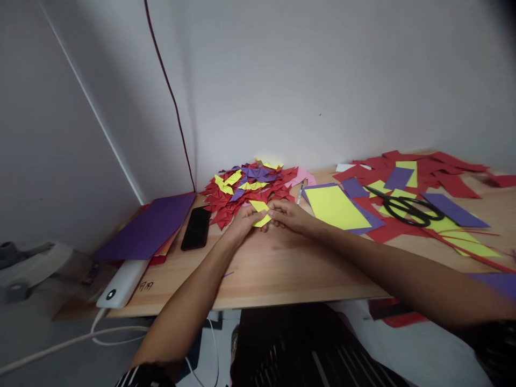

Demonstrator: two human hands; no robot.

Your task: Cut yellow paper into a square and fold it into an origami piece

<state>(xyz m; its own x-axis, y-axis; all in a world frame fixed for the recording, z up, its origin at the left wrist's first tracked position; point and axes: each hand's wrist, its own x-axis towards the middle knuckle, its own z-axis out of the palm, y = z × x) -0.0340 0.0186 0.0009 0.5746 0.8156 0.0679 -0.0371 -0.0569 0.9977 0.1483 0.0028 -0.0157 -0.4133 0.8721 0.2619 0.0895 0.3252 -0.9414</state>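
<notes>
Between my two hands is a small yellow folded paper point(259, 206), held just above the wooden table. My left hand point(244, 220) pinches its left and lower side. The fingers of my right hand point(288, 214) are closed on its right edge. Right behind the hands rises a heap of folded paper pieces point(252, 185) in red, purple, yellow and pink. A black phone point(196, 228) lies to the left of my left hand. Right of my right hand, a yellow sheet point(337, 207) rests on purple paper.
Black-handled scissors point(407, 209) lie among cut red, purple and yellow paper at the right. At the left, a stack of sheets topped with purple point(151, 228) stands beside a white power bank point(123, 285) with a cable. A dark cord point(171, 91) hangs down the wall.
</notes>
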